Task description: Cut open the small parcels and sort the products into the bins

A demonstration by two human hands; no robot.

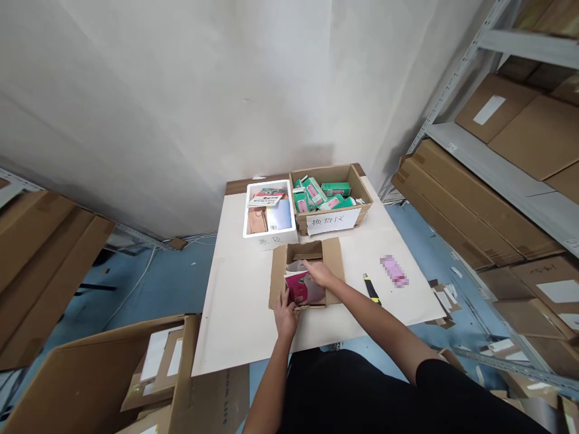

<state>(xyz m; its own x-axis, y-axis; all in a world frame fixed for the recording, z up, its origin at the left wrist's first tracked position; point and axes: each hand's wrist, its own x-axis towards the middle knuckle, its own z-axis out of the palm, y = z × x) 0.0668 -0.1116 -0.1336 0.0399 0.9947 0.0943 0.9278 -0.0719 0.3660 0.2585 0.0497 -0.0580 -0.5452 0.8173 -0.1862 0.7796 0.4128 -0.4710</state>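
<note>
A small cardboard box [333,256] lies with its flaps spread on the white table in front of me. Inside it is a flat magenta and grey packet [298,288], tilted, with something whitish behind it. My right hand [319,273] reaches in from the right, its fingers closed over the packet's upper edge. At the near left corner, my left hand [284,314] grips the box wall, its fingertips close to the packet's lower left edge. A black and yellow utility knife [371,289] lies to the right of the box.
A white foam box [269,241] with booklets and cartons stands at the table's [239,325] back. Beside it is a labelled cardboard bin [329,222] of green packs. A blurred pink item [394,271] lies at right. Shelving [520,45] and a large open carton [90,343] flank the table.
</note>
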